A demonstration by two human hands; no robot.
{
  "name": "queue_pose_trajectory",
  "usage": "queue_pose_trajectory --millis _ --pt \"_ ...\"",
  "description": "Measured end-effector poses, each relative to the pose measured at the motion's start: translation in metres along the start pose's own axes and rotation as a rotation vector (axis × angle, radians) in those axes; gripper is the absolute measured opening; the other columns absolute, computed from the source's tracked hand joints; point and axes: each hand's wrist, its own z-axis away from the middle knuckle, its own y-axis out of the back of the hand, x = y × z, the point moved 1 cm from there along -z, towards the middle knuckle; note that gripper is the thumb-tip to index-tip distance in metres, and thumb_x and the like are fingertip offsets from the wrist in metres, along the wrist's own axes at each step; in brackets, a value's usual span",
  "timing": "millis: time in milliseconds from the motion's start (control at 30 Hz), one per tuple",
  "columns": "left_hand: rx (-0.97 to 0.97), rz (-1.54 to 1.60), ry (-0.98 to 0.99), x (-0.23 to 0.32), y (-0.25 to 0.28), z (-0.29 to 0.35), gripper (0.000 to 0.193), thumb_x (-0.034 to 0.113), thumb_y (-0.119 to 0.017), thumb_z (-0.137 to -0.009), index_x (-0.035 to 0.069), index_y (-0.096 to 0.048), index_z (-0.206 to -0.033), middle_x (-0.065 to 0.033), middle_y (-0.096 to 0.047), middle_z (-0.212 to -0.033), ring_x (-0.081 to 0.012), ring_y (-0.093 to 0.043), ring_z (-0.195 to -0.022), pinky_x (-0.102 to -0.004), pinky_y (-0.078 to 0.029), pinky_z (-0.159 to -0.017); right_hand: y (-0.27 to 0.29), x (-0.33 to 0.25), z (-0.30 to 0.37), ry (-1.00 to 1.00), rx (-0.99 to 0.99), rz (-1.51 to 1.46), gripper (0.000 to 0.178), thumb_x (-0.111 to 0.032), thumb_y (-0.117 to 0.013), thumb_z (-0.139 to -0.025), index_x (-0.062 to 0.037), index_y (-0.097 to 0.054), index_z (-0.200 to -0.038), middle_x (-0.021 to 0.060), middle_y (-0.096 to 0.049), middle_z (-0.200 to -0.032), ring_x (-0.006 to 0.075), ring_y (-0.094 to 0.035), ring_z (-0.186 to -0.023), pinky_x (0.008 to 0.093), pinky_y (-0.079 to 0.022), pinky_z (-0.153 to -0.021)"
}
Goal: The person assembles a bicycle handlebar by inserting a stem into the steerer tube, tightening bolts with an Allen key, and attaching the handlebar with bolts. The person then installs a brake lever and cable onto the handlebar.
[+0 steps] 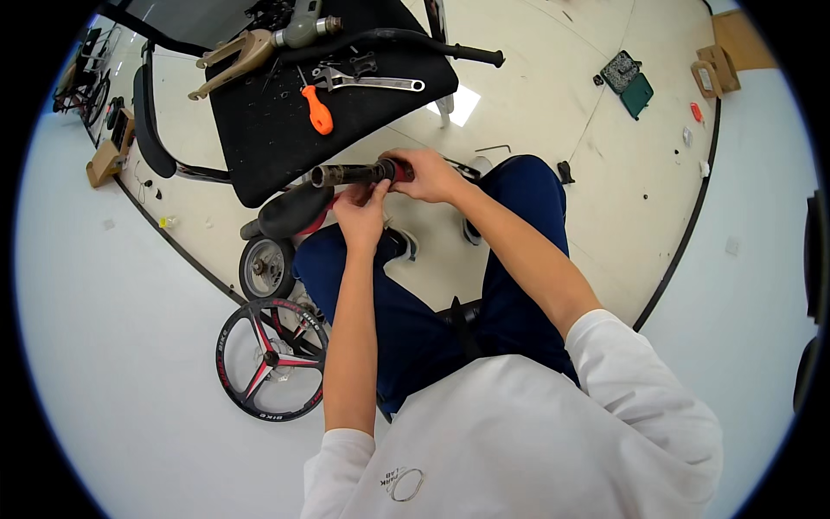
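Observation:
Between my knees and the chair I hold a worn, dark metal tube (pixel 346 175) with an open, hollow left end; it looks like part of a bicycle frame. My right hand (pixel 425 176) is wrapped round its red end, with the thumb near a dark collar. From below, my left hand (pixel 361 214) pinches at the tube by that collar; some of its fingertips are hidden. Just left of my left hand is a black bicycle saddle (pixel 296 211), with a bit of red frame showing beside it.
A black chair seat (pixel 259 147) ahead bears an orange screwdriver (pixel 317 110), an adjustable wrench (pixel 372 83), a tan fork (pixel 238 60) and a black handlebar (pixel 415 39). At left lie a small wheel (pixel 266 268) and a three-spoke wheel (pixel 225 355). A hex key (pixel 493 147) and green case (pixel 637 95) are on the floor.

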Motion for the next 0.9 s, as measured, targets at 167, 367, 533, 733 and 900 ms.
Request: queue_pose_trajectory --millis 167,367,533,733,900 --pt "-0.055 -0.001 -0.001 -0.003 -0.003 -0.002 0.029 0.002 -0.076 -0.087 -0.01 -0.066 -0.112 -0.0124 -0.072 -0.107 -0.0153 -0.068 -0.099 -0.0264 -0.052 -0.086 0.002 0.004 0.004 0.035 0.079 -0.128 0.049 -0.014 -0.077 -0.07 -0.0047 -0.067 -0.117 0.0194 -0.071 -0.102 0.0379 -0.068 -0.092 0.0396 -0.055 -0.084" --pt "-0.008 0.106 -0.036 0.011 -0.022 0.005 0.031 -0.001 -0.073 -0.088 -0.011 -0.061 -0.115 -0.0138 -0.071 -0.11 -0.016 -0.068 -0.1 -0.0278 -0.053 -0.088 0.007 0.006 0.004 -0.004 0.02 -0.114 0.049 -0.008 -0.077 -0.071 -0.0028 -0.066 -0.118 0.0168 -0.072 -0.103 0.0287 -0.07 -0.09 0.0357 -0.055 -0.085" --pt "-0.041 0.005 -0.006 0.016 -0.02 0.002 0.031 0.0 -0.074 -0.087 -0.012 -0.061 -0.113 -0.0147 -0.071 -0.109 -0.0168 -0.069 -0.097 -0.0284 -0.054 -0.087 0.006 0.009 0.003 0.033 0.097 -0.185 0.047 -0.014 -0.078 -0.066 -0.0037 -0.069 -0.111 0.0183 -0.072 -0.098 0.0357 -0.069 -0.091 0.0389 -0.055 -0.083" --pt "-0.015 -0.117 -0.044 0.02 -0.017 -0.004 0.032 0.007 -0.08 -0.084 -0.011 -0.067 -0.107 -0.0138 -0.073 -0.102 -0.016 -0.069 -0.09 -0.028 -0.054 -0.083 0.004 0.008 0.004 0.019 0.08 -0.113 0.047 -0.016 -0.079 -0.066 -0.0045 -0.07 -0.11 0.0187 -0.072 -0.098 0.0371 -0.068 -0.09 0.0392 -0.055 -0.082" --pt "-0.039 -0.297 -0.056 0.032 -0.012 -0.004 0.033 0.01 -0.083 -0.081 -0.008 -0.07 -0.105 -0.0116 -0.074 -0.097 -0.0166 -0.069 -0.085 -0.0299 -0.055 -0.08 0.004 0.013 0.003 0.061 0.027 -0.121 0.046 -0.013 -0.078 -0.068 -0.0044 -0.069 -0.113 0.0175 -0.072 -0.097 0.0336 -0.069 -0.087 0.0362 -0.054 -0.081"
